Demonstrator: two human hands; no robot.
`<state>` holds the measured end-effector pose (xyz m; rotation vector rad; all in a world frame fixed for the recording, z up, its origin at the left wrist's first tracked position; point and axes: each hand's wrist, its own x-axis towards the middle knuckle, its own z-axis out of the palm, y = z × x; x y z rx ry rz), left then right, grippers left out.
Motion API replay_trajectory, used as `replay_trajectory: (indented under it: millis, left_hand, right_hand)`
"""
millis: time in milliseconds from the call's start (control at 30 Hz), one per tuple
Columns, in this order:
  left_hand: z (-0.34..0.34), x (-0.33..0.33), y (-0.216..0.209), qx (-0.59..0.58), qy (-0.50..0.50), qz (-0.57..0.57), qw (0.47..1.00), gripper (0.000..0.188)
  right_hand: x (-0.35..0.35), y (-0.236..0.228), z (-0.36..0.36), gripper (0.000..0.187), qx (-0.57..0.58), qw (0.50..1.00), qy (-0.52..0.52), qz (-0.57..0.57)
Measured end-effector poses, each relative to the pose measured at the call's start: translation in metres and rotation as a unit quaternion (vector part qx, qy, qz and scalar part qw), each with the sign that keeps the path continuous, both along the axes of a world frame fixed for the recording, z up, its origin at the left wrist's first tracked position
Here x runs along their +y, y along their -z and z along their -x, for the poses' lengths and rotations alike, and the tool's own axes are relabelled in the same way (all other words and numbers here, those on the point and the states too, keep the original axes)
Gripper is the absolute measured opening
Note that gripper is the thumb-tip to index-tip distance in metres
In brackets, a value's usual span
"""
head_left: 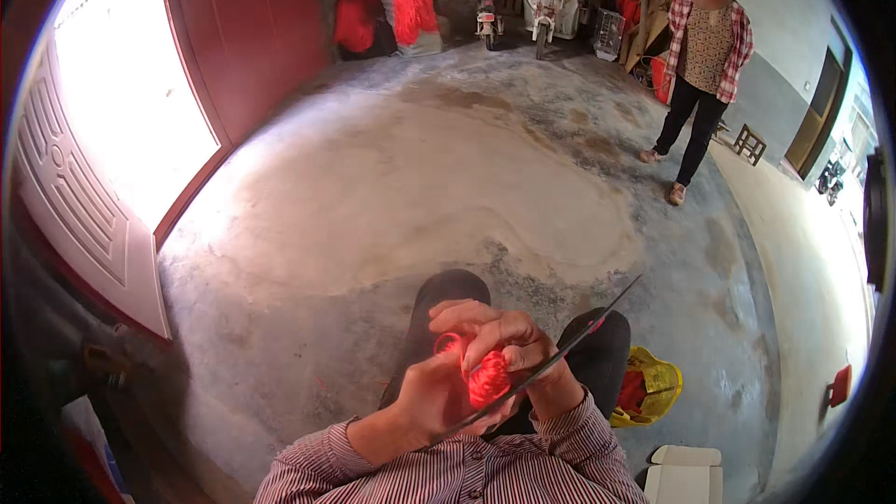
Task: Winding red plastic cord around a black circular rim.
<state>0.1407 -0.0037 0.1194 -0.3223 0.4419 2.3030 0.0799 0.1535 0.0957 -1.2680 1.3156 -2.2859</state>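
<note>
A bright red bundle of coiled cord (489,381) sits between my hands, above my lap. My left hand (431,394) is closed around its left and lower side. From above, my right hand (504,334) curls over the cord, thumb and fingers pressed on it. A small loop of the red cord (448,343) stands out near the right fingertips. Slanting up to the right past my right wrist is a long thin dark rod (583,334) with a pointed end; its lower end lies by my shirt, and I cannot tell what supports it.
A yellow basket (670,376) with red material stands right of my knee, near a white open box (684,478). Ahead at right stands a person (709,47) by a small stool (749,144). Red bundles (411,14) and parked two-wheelers (544,5) line the back. An open door (84,187) is left.
</note>
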Motion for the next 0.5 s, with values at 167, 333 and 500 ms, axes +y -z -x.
replay_trajectory:
  millis: [167, 333, 500]
  left_hand:
    - [0.011, -0.019, 0.02, 0.082, 0.081, -0.097, 0.989, 0.036]
    - [0.024, -0.031, 0.027, 0.151, -0.081, 0.106, 0.98, 0.029]
    - [0.026, -0.025, 0.027, 0.199, -0.068, 0.166, 0.963, 0.029]
  right_hand:
    - [0.008, 0.016, -0.005, 0.048, 0.034, 0.981, 0.174, -0.079]
    - [0.005, 0.029, -0.037, 0.058, -0.264, 0.928, 0.255, -0.067]
    - [-0.002, 0.02, -0.052, 0.057, -0.234, 0.948, 0.216, -0.026]
